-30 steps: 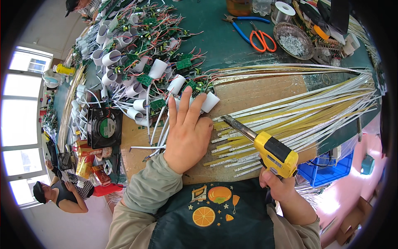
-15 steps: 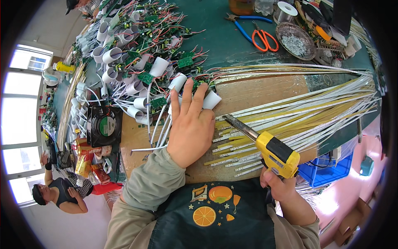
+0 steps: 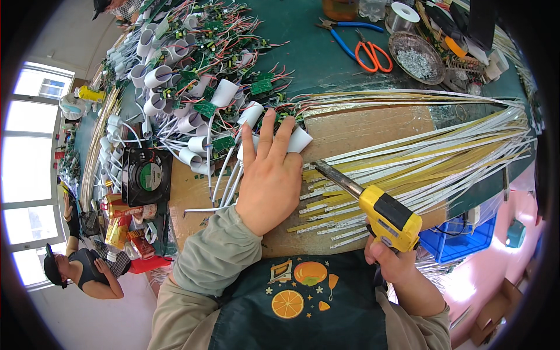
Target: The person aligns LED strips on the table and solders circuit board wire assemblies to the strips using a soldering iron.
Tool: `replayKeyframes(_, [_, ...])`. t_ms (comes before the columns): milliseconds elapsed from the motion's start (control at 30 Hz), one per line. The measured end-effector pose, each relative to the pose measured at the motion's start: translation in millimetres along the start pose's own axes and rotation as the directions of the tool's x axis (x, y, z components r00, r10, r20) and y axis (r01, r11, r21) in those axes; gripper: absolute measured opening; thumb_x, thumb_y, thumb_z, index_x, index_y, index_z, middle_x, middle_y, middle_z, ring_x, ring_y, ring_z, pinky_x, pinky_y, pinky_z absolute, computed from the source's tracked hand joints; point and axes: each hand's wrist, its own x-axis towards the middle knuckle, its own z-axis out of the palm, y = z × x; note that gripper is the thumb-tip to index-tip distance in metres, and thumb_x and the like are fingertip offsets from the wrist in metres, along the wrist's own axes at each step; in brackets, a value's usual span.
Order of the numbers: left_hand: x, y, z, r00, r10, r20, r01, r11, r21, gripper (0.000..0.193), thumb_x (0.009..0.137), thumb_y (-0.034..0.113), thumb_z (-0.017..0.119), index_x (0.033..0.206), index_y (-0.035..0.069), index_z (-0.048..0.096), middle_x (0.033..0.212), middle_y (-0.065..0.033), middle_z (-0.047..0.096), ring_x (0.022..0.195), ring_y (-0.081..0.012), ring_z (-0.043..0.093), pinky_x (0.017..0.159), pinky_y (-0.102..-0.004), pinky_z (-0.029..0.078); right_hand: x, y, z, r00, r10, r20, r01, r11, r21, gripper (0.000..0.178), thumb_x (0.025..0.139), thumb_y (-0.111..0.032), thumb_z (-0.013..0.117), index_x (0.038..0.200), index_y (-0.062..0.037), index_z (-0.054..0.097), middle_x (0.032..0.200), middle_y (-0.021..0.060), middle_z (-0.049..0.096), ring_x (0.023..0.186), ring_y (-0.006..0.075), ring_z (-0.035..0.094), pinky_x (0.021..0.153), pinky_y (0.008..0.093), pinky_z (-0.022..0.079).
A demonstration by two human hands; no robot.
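My left hand (image 3: 269,189) lies palm down at the near edge of a heap of green circuit boards with white plastic sleeves (image 3: 223,93). Three of its fingers stretch out over the boards, while the index finger bends down toward the thumb; whatever that pinch holds is hidden below the hand. Beside its fingertips rests a white sleeve (image 3: 299,140). My right hand (image 3: 392,261) grips a yellow and black soldering gun (image 3: 389,214). The metal tip points left, close to the left hand and over the ends of white and yellow LED strips (image 3: 408,157).
Blue-handled pliers (image 3: 344,44) and orange-handled scissors (image 3: 373,57) lie at the back, near a solder spool (image 3: 403,16) and a round dish of metal bits (image 3: 416,58). A black fan (image 3: 146,177) stands left. A blue crate (image 3: 458,239) sits right. Another person (image 3: 87,271) is far left.
The soldering gun's tip has shifted very slightly left, and my left hand has barely moved. At far left the other person's head and raised arm have moved a little.
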Motion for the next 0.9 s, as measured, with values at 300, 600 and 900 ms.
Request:
replayKeyframes(300, [0.8, 0.8, 2.5, 1.0, -0.005, -0.023, 0.005, 1.0, 0.0, 0.006, 0.083, 0.006, 0.069, 0.085, 0.001, 0.066, 0.148, -0.0218, 0.046, 0.147, -0.0479, 0.029, 0.117, -0.0686, 0.016, 1.7, -9.0, 9.7, 0.989, 0.136, -0.065, -0.128, 0.985, 0.117, 0.038, 0.09, -0.01, 0.075, 0.124, -0.0032, 0.059, 0.093, 0.0, 0.064, 0.081, 0.0084, 0.059, 0.072, 0.0251, 0.048])
replayKeyframes(600, [1.5, 1.4, 2.0, 1.0, -0.01, -0.017, 0.01, 1.0, 0.009, 0.006, 0.082, 0.006, 0.07, 0.084, 0.002, 0.066, 0.148, -0.0216, 0.046, 0.147, -0.0476, 0.029, 0.118, -0.0683, 0.016, 3.3, -9.3, 11.5, 0.987, 0.148, -0.068, -0.141, 0.985, 0.096, 0.04, 0.09, -0.01, 0.075, 0.125, -0.0025, 0.058, 0.096, 0.0006, 0.064, 0.085, 0.009, 0.06, 0.075, 0.0255, 0.049])
replayKeyframes(900, [2.0, 1.1, 2.1, 1.0, -0.01, -0.017, 0.01, 1.0, 0.008, 0.006, 0.082, 0.007, 0.07, 0.084, 0.002, 0.066, 0.148, -0.021, 0.046, 0.147, -0.0471, 0.029, 0.118, -0.0676, 0.015, 2.5, -3.9, 9.7, 0.998, 0.034, -0.049, -0.033, 0.999, 0.021, 0.052, 0.093, -0.015, 0.066, 0.137, 0.0045, 0.047, 0.075, 0.0089, 0.058, 0.057, 0.0148, 0.055, 0.051, 0.0287, 0.048])
